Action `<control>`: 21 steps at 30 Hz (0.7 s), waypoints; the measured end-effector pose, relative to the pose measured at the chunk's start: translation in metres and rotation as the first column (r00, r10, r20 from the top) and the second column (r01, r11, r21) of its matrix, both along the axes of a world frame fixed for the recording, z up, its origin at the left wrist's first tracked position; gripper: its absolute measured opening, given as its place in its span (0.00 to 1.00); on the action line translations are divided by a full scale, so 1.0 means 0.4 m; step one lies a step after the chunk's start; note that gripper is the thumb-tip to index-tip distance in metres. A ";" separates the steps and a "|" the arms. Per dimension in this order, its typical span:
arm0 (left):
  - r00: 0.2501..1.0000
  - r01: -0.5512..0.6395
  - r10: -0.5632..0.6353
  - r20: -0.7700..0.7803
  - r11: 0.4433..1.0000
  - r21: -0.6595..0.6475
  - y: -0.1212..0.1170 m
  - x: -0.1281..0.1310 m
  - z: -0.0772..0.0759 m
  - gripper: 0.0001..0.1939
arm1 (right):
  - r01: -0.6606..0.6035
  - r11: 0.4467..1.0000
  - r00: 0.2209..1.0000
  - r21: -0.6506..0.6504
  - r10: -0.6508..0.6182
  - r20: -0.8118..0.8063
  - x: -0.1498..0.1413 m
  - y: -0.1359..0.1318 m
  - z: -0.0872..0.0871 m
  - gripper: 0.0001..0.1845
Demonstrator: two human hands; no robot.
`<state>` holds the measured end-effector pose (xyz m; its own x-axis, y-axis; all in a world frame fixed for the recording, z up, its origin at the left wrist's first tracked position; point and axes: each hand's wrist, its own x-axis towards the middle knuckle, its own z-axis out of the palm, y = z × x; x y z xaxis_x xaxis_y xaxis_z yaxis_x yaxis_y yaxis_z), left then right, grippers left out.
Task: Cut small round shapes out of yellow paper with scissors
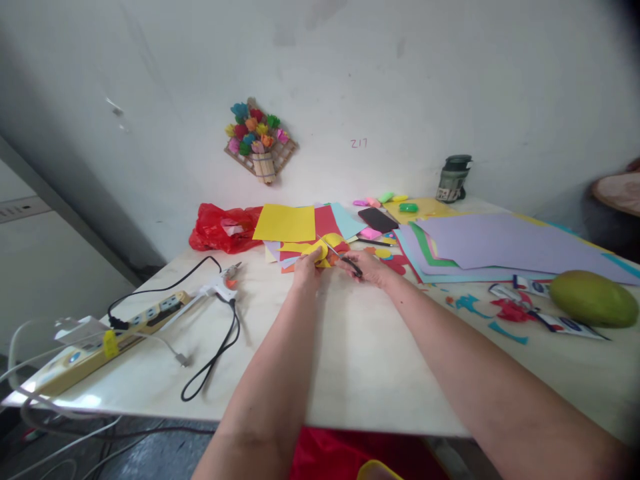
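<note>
Near the middle of the table, my left hand [309,267] pinches a piece of yellow paper [315,252] with a rounded edge. My right hand [366,267] is closed round the dark handle of a pair of scissors [351,266]. The blades point up and left, reaching the yellow paper; whether they are apart is too small to tell. Behind my hands lie a square yellow sheet [285,223], a red sheet [326,221] and a light blue sheet [349,220]. Red and yellow cut pieces [395,262] lie just right of my right hand.
A glue gun [223,287] and a power strip [145,327] with cables lie on the left. A red plastic bag [220,228] sits at the back. On the right are stacked coloured sheets [490,240], a green mango-like fruit [593,298], paper scraps [470,307] and a bottle [453,179].
</note>
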<state>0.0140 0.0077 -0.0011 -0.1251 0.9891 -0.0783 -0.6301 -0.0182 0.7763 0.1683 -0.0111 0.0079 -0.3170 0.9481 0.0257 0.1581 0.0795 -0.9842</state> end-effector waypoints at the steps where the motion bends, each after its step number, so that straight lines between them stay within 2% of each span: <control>1: 1.000 0.004 -0.004 -0.001 1.000 0.004 0.001 -0.001 -0.001 0.06 | 0.004 1.000 1.000 -0.008 -0.004 -0.007 -0.001 -0.003 0.003 0.18; 12: 1.000 -0.002 0.002 0.004 1.000 0.011 0.004 -0.007 -0.008 0.11 | 0.001 1.000 1.000 -0.016 -0.001 -0.018 -0.003 -0.012 0.016 0.14; 21: 1.000 -0.020 0.020 -0.005 1.000 -0.008 -0.004 -0.013 0.000 0.14 | -0.002 1.000 1.000 -0.005 0.002 -0.027 -0.002 0.001 0.001 0.12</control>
